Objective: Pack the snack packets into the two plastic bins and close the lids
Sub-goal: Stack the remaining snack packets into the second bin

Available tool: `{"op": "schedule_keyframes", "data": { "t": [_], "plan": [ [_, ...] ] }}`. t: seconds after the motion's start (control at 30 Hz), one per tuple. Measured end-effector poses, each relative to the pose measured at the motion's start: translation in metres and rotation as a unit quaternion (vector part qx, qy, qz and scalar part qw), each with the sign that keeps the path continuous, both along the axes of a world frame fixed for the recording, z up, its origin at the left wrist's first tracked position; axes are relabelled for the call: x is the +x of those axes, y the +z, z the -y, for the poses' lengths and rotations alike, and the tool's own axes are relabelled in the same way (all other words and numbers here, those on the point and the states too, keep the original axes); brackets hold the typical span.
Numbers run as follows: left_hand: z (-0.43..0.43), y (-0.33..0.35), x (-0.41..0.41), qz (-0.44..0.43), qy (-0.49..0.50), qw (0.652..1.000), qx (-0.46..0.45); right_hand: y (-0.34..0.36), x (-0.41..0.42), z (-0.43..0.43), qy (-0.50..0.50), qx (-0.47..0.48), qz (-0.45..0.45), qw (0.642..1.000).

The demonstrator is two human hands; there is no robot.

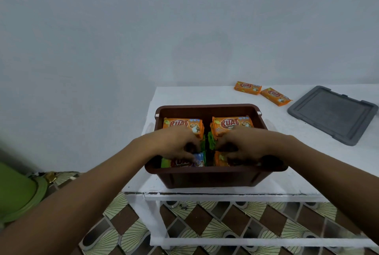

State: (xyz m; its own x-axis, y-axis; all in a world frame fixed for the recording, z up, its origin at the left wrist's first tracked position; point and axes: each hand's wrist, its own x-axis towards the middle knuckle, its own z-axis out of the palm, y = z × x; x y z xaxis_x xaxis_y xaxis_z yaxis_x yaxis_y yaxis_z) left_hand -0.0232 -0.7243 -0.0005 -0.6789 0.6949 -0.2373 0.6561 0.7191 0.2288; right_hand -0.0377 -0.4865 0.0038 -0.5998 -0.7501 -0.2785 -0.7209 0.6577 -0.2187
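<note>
A brown plastic bin (207, 176) stands open on the white table, filled with orange "KUAT" snack packets (231, 124) and some green ones (211, 141). Both my hands are inside it. My left hand (174, 142) presses down on packets at the front left, its fingertips on a green and red packet (184, 162). My right hand (248, 144) curls over an orange packet (220, 158) at the front right. Whether either hand truly grips a packet is unclear. Two loose orange packets (248, 87) (274, 95) lie on the table behind the bin.
A grey lid (332, 114) lies flat at the table's right. The white table (287, 183) has its left edge close to the bin. A green object (16, 191) stands on the patterned tile floor at the left. A pale wall rises behind.
</note>
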Motion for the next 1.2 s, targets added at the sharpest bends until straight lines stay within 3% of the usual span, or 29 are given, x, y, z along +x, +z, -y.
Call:
{"op": "schedule_keyframes", "data": {
  "t": [0.23, 0.47, 0.67, 0.77, 0.97, 1.2],
  "plan": [
    [0.003, 0.004, -0.007, 0.087, 0.026, 0.996, -0.019, 0.001, 0.003, -0.011, -0.019, 0.034, 0.022, 0.999],
    [0.0, 0.012, -0.025, 0.128, 0.022, 0.991, -0.036, 0.011, 0.002, -0.028, -0.032, 0.027, -0.034, 0.999],
    [-0.035, 0.033, -0.057, 0.009, 0.004, 0.992, 0.122, 0.022, -0.023, -0.068, -0.124, -0.157, -0.133, 0.971],
    [-0.056, 0.035, -0.081, -0.047, 0.008, 0.985, 0.167, 0.018, -0.038, -0.091, -0.158, -0.201, -0.164, 0.953],
    [-0.106, 0.025, -0.148, -0.083, 0.026, 0.981, 0.176, -0.005, -0.087, -0.152, -0.272, -0.181, -0.167, 0.93],
    [-0.165, 0.002, -0.235, -0.073, 0.054, 0.993, 0.081, -0.042, -0.161, -0.202, -0.389, -0.101, -0.143, 0.905]
  ]
}}
